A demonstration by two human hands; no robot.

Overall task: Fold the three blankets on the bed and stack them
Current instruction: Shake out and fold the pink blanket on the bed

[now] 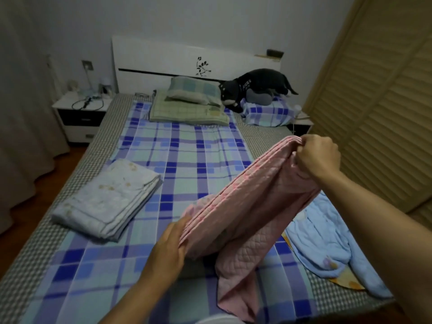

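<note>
Above the plaid-sheeted bed [177,146], pink quilted blanket [247,206] stretched diagonally, gathered edge pinched between left hand [171,244], low and near, and right hand [318,155], high and far.

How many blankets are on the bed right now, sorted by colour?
Pink blanket, held up by the left hand and right hand: 1
Pale floral blanket, folded: 1
Light blue blanket, unfolded: 1
Total: 3

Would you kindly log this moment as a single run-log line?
left hand: gripping pink blanket | right hand: lifting its gathered edge | pale blanket: folded | blue blanket: unfolded
</note>
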